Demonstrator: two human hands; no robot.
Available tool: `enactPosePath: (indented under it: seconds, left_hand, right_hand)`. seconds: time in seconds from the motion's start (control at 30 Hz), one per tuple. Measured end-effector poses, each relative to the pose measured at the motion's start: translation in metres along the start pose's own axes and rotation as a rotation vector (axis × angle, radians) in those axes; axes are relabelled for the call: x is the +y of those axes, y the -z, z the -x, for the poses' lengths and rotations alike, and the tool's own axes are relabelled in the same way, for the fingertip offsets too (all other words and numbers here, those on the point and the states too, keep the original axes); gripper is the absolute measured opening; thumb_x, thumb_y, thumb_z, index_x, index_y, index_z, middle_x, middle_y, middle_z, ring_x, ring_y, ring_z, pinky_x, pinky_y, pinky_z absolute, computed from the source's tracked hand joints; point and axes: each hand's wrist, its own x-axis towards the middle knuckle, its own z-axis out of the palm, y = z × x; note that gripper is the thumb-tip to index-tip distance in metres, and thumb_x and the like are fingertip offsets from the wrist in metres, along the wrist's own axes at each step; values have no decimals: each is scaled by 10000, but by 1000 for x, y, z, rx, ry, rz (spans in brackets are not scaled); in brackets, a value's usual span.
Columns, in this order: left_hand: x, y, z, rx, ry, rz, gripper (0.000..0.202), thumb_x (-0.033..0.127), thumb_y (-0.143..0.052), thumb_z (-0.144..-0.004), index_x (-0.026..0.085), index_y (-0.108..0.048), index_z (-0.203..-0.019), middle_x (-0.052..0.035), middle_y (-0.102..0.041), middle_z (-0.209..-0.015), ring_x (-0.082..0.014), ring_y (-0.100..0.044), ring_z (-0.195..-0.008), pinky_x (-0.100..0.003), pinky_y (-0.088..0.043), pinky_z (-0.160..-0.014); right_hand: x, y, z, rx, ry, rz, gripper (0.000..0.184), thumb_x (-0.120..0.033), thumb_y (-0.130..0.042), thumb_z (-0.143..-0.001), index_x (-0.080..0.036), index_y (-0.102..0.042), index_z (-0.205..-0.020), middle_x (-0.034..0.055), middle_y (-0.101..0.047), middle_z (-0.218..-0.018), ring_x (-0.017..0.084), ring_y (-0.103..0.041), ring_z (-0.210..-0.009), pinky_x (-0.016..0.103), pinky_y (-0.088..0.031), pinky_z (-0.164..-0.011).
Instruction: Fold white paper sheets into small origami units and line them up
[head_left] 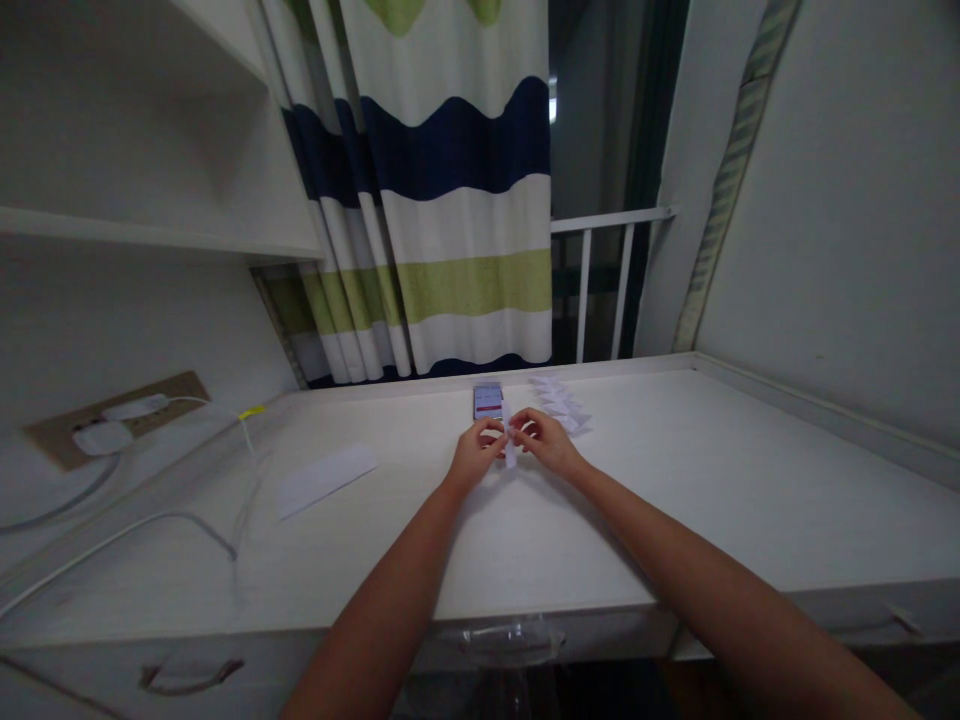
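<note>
A narrow folded strip of white paper [511, 458] stands roughly upright between my two hands, above the white desk. My left hand [478, 452] pinches it from the left with thumb and fingertips. From the right, my right hand [545, 440] grips the same strip, its fingers bent and touching it. Just behind my hands lies a phone [488, 399] with its screen lit. Several folded white paper pieces [556, 400] sit in a row behind my right hand. Off to the left, flat white paper sheets [327, 478] rest on the desk.
The white desk [750, 480] has a raised back edge and drawers with handles [192, 680] in front. Plugs in a wall socket [116, 420] and a white cable [180, 514] are at the left. A striped curtain [465, 220] hangs behind, beside a white railing [607, 222].
</note>
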Motion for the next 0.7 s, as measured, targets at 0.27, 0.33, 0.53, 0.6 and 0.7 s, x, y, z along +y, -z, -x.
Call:
enactPosePath:
  seconds: [0.27, 0.33, 0.53, 0.6, 0.7]
  left_hand:
    - [0, 1, 0, -125, 5, 10, 284, 337, -641, -604, 150, -472, -736, -39, -537, -884, -124, -566, -688, -217, -478, -509]
    - [0, 2, 0, -124, 3, 2, 277, 335, -641, -605, 149, -482, -735, -39, -542, -874, -125, -562, -687, -210, -471, -500]
    - [3, 2, 0, -81, 21, 1, 271, 343, -644, -599, 146, -506, -723, -50, -558, -882, -165, -559, -782, -215, -477, -508]
    - [3, 2, 0, -91, 51, 33, 285, 348, -651, -592, 147, -502, -728, -52, -563, -885, -173, -568, -782, -223, -481, -510]
    - [3, 2, 0, -93, 76, 67, 309, 358, -664, -572, 147, -502, -729, -54, -567, -898, -167, -578, -756, -228, -484, -508]
  right_hand:
    - [6, 5, -1, -111, -36, -107, 268, -375, -558, -683, -166, -574, -850, 47, -602, -861, 101, -565, -583, 242, -475, -547]
    - [7, 5, -1, -117, -50, -126, 281, -384, -563, -678, -166, -580, -854, 47, -609, -858, 107, -574, -589, 243, -477, -542]
    - [9, 3, -2, -90, -86, -126, 305, -398, -556, -685, -167, -579, -883, 50, -612, -827, 127, -589, -639, 237, -471, -527]
    - [10, 4, -2, -92, -82, -129, 312, -395, -561, -680, -168, -578, -892, 53, -609, -841, 125, -586, -641, 234, -469, -524]
    - [10, 5, -2, -100, -75, -130, 317, -391, -576, -664, -170, -584, -891, 56, -608, -871, 120, -582, -634, 234, -467, -527]
